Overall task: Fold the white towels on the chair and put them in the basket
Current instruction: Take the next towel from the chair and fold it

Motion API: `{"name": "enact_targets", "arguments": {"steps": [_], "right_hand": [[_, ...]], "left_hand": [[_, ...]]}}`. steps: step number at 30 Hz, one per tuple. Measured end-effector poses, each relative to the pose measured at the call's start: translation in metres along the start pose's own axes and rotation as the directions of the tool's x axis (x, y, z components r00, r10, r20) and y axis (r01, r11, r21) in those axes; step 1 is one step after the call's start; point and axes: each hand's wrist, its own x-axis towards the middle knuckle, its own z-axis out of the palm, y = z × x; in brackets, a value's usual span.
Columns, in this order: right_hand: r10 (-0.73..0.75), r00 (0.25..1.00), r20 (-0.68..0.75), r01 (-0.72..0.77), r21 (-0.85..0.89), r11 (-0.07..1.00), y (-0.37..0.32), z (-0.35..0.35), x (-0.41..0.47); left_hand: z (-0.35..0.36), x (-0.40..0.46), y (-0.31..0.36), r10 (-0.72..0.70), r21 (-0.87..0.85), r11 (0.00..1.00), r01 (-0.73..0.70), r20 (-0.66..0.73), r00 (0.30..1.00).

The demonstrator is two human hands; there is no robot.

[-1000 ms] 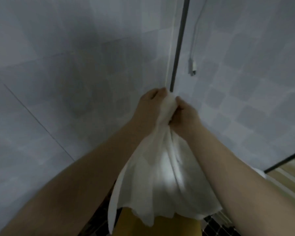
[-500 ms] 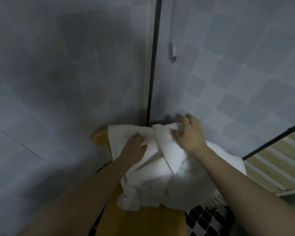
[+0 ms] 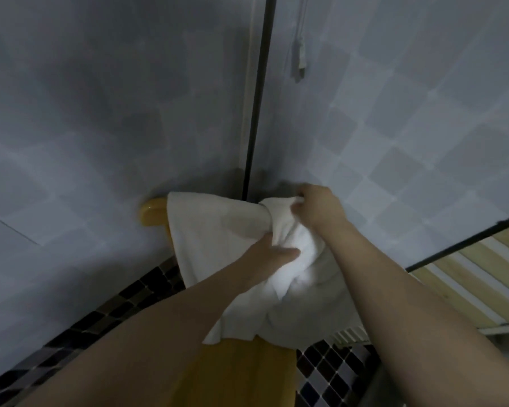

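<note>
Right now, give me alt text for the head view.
Both hands work a white towel on a yellow chair: right hand pinches its far edge, left hand grips the bunched middle. Grey tiled walls behind.

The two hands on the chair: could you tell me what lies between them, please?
In the head view, only bunched white towel lies between the left hand and the right hand. The right hand grips its far corner; the left hand's fingers are tucked into the folds.
</note>
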Motion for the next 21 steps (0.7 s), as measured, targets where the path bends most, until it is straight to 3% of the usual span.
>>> {"name": "enact_targets", "arguments": {"steps": [4,6,9,13,18,21], "right_hand": [[-0.029,0.985,-0.17,0.028,-0.008,1.0,0.02,-0.015,-0.034],[-0.002,0.976,-0.22,-0.004,-0.025,1.0,0.03,-0.024,-0.05],[0.1,0.972,-0.215,-0.118,-0.073,0.99,0.048,-0.049,-0.079],[0.243,0.948,-0.205,-0.255,-0.038,0.966,0.068,-0.071,-0.112],[0.343,0.84,-0.42,-0.285,0.196,0.938,0.076,-0.081,-0.153],[0.456,0.714,-0.531,-0.228,0.439,0.869,0.064,-0.106,-0.183]], "left_hand": [[0.031,-0.007,0.011,0.022,0.203,0.978,-0.038,0.082,0.996],[0.04,-0.013,0.023,0.097,0.225,0.969,-0.102,0.031,0.995],[0.054,-0.031,0.055,0.222,0.242,0.941,-0.238,0.09,0.971],[0.061,-0.049,0.079,0.253,0.224,0.928,-0.298,0.21,0.944],[0.058,-0.078,0.104,0.398,0.015,0.906,-0.423,0.311,0.863],[0.052,-0.102,0.122,0.511,-0.22,0.86,-0.461,0.364,0.779]]}}
